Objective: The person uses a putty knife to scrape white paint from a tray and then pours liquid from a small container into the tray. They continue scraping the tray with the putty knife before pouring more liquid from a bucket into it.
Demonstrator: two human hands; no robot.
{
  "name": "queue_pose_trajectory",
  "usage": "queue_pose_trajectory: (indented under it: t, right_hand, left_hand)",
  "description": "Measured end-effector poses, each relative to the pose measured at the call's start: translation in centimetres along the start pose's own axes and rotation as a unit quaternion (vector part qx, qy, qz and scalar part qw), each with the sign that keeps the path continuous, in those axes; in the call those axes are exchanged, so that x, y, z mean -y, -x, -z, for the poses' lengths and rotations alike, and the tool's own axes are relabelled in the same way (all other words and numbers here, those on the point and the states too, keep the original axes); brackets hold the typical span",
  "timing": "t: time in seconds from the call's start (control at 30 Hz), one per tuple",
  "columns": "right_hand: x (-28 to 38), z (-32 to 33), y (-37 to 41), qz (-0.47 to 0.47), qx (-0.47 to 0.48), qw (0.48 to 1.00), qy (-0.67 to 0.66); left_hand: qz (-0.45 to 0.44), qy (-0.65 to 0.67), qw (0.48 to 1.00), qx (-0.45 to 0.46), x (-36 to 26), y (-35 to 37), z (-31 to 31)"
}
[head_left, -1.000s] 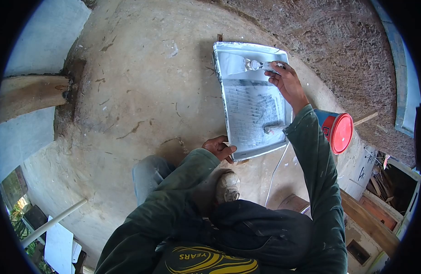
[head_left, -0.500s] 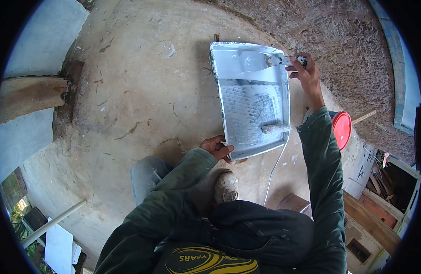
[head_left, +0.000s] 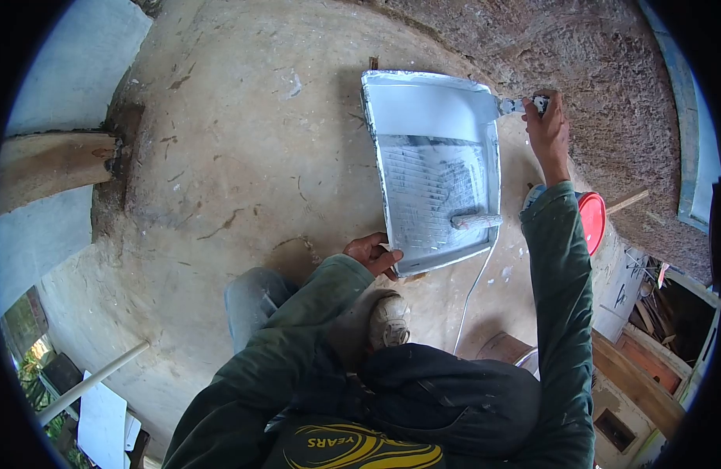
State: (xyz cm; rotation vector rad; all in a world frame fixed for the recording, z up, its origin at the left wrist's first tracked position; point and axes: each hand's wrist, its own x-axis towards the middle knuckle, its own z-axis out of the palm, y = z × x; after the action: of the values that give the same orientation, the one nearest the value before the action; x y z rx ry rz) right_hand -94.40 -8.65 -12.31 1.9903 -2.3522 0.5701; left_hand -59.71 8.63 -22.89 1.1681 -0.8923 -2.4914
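Observation:
A paint tray (head_left: 431,187) lies tilted on the floor, with white paint (head_left: 423,109) pooled in its far end and streaks over its ribbed part. My left hand (head_left: 371,254) grips the tray's near left corner, thumb on the rim. In my right hand (head_left: 548,129) is the dark, paint-spotted handle of a scraper (head_left: 517,105). Its blade is at the tray's far right rim, partly lost against the white paint. A small paint roller (head_left: 475,222) rests across the tray's right rim, its thin wire handle running down toward my knee.
Right of the tray stands a container with a red lid (head_left: 592,223), beside a wooden stick (head_left: 628,201). Another bucket (head_left: 504,349) is near my right leg. My shoe (head_left: 389,320) is just below the tray. A pale pole (head_left: 95,381) lies at lower left.
My right hand has moved right with the scraper, drawing its blade out of the pooled paint to the tray's right rim. My left hand stays on the corner.

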Motion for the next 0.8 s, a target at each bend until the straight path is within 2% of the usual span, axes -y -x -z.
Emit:
queue_pose_trajectory:
  t: [0.1, 0.17, 0.2, 0.27, 0.3, 0.37, 0.5, 0.57, 0.8]
  right_hand:
    - [-1.5, -0.7, -0.8, -0.090, 0.048, 0.991, -0.089]
    - [-3.0, -0.8, -1.1, -0.185, 0.093, 0.956, -0.209]
    - [-3.1, -0.8, -0.9, -0.186, 0.094, 0.955, -0.209]
    - [-3.3, -0.6, -0.3, -0.251, 0.112, 0.909, -0.314]
    - [-3.8, -1.0, -0.1, -0.251, 0.112, 0.909, -0.314]
    - [-4.6, -2.1, 0.6, -0.284, 0.136, 0.869, -0.383]
    - [-4.5, -3.0, 0.9, -0.278, 0.155, 0.856, -0.407]
    - [-4.1, -3.7, 1.1, -0.285, 0.176, 0.834, -0.439]
    - [-1.4, -5.1, 1.3, -0.275, 0.196, 0.819, -0.465]
  left_hand:
    - [-0.009, -0.011, 1.000, 0.006, 0.3, -0.1, 0.1]
    - [-0.011, 0.002, 1.000, 0.011, 0.1, 0.0, 0.1]
    - [-0.010, 0.002, 1.000, 0.011, 0.2, 0.0, 0.1]
    - [-0.008, 0.019, 1.000, 0.013, 0.5, -0.2, 0.1]
    - [-0.008, 0.019, 1.000, 0.014, 0.3, -0.2, 0.1]
    - [-0.004, 0.013, 1.000, 0.018, 0.1, 0.0, 0.1]
    - [-0.012, 0.031, 0.999, 0.018, 0.4, -0.1, 0.0]
    - [-0.003, 0.019, 1.000, 0.020, -0.1, 0.1, 0.0]
    - [-0.002, 0.026, 0.999, 0.023, 0.3, -0.1, 0.1]
